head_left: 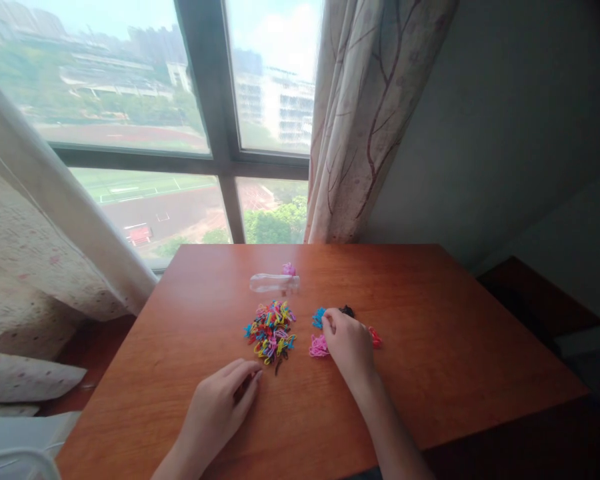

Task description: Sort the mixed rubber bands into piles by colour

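Observation:
A mixed heap of small coloured rubber bands (271, 331) lies in the middle of the wooden table (430, 320). To its right sit small sorted clusters: blue (319, 316), pink (318, 347), black (349, 310) and red (376, 337). My right hand (349, 345) rests among these clusters, its fingers curled together at the blue one; what they pinch is too small to see. My left hand (220, 407) lies on the table just below the mixed heap, fingers loosely together and bent, with nothing visible in them.
A clear plastic bottle (274, 283) lies on its side behind the heap, with a small pink piece (289, 269) at its far side. A window and patterned curtains (370, 120) stand behind the table. Cushions (25, 373) lie to the left.

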Motion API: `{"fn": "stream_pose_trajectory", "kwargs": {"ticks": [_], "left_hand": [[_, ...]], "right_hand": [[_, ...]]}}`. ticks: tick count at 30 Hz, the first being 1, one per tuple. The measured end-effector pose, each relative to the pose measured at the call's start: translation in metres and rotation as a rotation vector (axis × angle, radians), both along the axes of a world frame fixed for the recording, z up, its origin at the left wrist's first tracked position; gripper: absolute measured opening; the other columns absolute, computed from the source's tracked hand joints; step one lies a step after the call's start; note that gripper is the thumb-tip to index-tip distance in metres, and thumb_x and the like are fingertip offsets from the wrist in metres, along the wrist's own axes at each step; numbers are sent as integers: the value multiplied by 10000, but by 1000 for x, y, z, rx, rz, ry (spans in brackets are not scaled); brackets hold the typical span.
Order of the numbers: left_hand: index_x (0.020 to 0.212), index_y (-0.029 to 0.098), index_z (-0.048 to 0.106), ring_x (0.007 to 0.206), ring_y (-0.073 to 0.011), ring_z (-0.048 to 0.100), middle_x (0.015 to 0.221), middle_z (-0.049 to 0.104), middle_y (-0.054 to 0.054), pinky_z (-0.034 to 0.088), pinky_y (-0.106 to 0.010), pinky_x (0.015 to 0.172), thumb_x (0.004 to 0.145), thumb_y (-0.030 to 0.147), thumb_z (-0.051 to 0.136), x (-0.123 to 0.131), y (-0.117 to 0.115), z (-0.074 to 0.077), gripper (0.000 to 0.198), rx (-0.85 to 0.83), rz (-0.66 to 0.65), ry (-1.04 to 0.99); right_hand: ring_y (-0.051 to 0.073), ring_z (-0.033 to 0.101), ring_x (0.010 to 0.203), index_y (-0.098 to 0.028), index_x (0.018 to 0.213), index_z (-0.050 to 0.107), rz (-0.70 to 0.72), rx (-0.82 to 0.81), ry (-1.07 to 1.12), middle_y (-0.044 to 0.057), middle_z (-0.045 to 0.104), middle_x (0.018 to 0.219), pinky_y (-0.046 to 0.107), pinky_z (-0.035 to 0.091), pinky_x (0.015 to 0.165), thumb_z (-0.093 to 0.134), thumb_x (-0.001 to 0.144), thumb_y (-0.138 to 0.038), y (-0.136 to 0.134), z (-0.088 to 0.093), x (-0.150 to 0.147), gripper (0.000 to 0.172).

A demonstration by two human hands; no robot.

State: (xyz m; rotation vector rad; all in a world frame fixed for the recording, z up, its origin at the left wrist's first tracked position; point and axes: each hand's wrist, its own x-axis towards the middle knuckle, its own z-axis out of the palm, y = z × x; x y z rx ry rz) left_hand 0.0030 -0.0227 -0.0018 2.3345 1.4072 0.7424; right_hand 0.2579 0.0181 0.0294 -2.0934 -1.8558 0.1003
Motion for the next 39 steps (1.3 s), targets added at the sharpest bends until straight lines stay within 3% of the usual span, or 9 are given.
{"fn": "stream_pose_trajectory", "kwargs": {"ticks": [11, 21, 27, 39], "left_hand": [[926, 253, 650, 705, -137, 691, 804, 711, 17, 495, -217, 639, 948, 264, 477, 0, 0, 1, 175, -3, 0, 24], [939, 259, 664, 731, -136, 703, 831, 723, 18, 514, -213, 666, 937, 247, 491, 1, 0, 1, 173, 1, -7, 26], [940, 260, 664, 735, -138, 705, 834, 725, 16, 515, -213, 667, 940, 247, 486, 2, 0, 2, 178, 0, -13, 34], [917, 257, 664, 715, -141, 705, 813, 721, 14, 516, -210, 644, 942, 261, 486, 2, 1, 5, 179, 3, -10, 56]], "right_hand": [[159, 678, 740, -264, 934, 706, 7, -34, 19, -11, 741, 817, 249, 286, 569, 617, 937, -230, -12, -1, -5, 95], [159, 671, 741, -271, 910, 651, 301, -132, 141, -34, 726, 817, 243, 308, 596, 603, 907, -168, -50, -6, -61, 114], [164, 678, 739, -281, 952, 649, 281, -162, 143, -32, 726, 815, 245, 314, 592, 579, 918, -173, -51, -13, -69, 133], [133, 644, 618, -257, 829, 652, 226, -101, 180, -43, 689, 688, 243, 271, 549, 608, 873, -143, -57, -14, -55, 130]]}}
